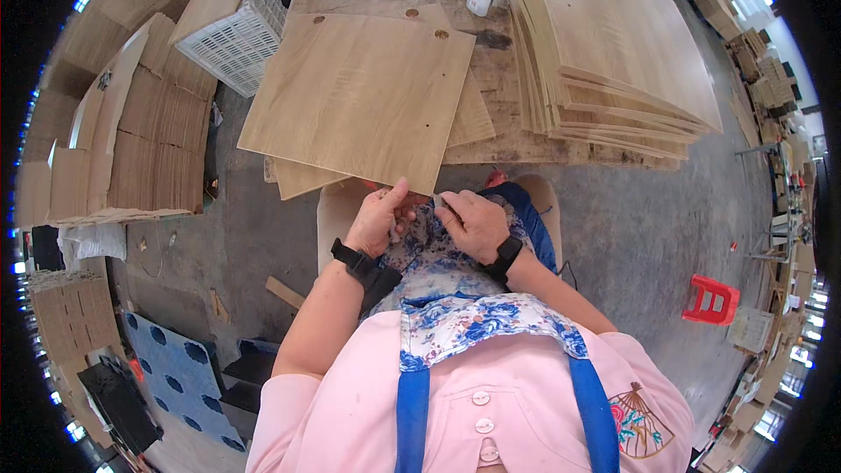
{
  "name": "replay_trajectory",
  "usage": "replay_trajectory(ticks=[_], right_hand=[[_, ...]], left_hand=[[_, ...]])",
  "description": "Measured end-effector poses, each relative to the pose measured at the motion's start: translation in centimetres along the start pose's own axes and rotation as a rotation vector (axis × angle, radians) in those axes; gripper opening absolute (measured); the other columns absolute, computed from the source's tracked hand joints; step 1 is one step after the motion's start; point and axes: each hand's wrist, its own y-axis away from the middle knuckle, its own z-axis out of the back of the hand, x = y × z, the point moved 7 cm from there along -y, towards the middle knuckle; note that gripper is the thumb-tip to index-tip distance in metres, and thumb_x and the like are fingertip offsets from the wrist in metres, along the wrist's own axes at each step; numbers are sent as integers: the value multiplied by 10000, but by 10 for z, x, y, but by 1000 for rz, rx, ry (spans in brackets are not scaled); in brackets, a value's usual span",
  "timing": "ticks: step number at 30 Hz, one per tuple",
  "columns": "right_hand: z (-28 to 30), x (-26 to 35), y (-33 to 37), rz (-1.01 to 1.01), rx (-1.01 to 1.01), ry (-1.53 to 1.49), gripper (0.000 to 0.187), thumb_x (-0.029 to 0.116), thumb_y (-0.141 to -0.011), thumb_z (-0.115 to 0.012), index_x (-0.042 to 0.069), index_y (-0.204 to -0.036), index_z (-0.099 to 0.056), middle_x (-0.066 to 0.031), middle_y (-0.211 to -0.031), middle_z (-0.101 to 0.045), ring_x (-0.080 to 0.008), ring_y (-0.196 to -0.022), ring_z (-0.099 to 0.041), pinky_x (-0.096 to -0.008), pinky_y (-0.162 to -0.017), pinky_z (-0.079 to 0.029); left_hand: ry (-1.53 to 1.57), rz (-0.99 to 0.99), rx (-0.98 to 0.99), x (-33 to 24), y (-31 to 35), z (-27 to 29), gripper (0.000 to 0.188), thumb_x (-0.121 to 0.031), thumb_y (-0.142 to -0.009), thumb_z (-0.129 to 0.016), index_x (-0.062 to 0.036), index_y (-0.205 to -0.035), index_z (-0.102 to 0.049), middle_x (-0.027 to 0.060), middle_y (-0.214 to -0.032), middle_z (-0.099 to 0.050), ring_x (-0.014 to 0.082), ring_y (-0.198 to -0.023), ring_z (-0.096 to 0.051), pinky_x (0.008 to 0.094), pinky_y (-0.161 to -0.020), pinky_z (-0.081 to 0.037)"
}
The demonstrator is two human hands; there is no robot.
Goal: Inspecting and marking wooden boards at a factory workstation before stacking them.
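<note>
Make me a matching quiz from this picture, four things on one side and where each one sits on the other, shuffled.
Things:
1. stool
2. crate
3. veneer stack
4. plywood sheet

Places:
A. right end of the bench
B. floor at right
C. just beyond both hands
D. upper left, by the cardboard

Pairs: 1-B, 2-D, 3-A, 4-C

The plywood sheet (pixel 359 96) was pale, smooth, matt wood; beside it the worktop (pixel 499 79) looked rough and stained. Below it, the floral apron (pixel 455 298) was soft cloth.
</note>
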Motion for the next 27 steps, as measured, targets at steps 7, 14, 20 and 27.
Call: replay_trajectory(ticks=[7, 14, 20, 27], right_hand=[[-3, 4, -2, 21, 21, 73, 140, 232, -853, -559, 96, -846, -529, -97, -693, -517, -287, -639, -560, -390, -515, -445], [-8, 7, -4, 23, 75, 155, 133, 217, -841, -560, 89, -823, -523, -103, -684, -532, -292, -623, -572, -390, -510, -458], [-8, 8, -3, 4, 73, 164, 127, 210, -843, -546, 86, -820, -533, -116, -697, -558, -295, -632, -584, -391, -522, -469], [-10, 2, 3, 6, 94, 112, 166, 249, -840, -551, 88, -804, -564, -113, -690, -571, -298, -636, -586, -410, -540, -469]], left_hand=[[-28, 30, 6, 4, -1, 2, 344, -393, -901, -544, -61, -927, -625, 41, -895, -669, 80, -641, -509, 219, -488, -377], [-231, -1, -35, -4, 9, -19, 272, -324, -850, -633, -53, -844, -606, 4, -712, -601, 73, -542, -472, 207, -461, -338], [-203, -52, -32, -8, 8, -24, 197, -187, -757, -735, -52, -808, -600, -14, -658, -557, 63, -506, -440, 212, -450, -325], [-345, -124, -6, -9, 4, -19, 177, -166, -774, -696, -42, -850, -596, -15, -691, -562, 52, -545, -459, 202, -467, -338]])
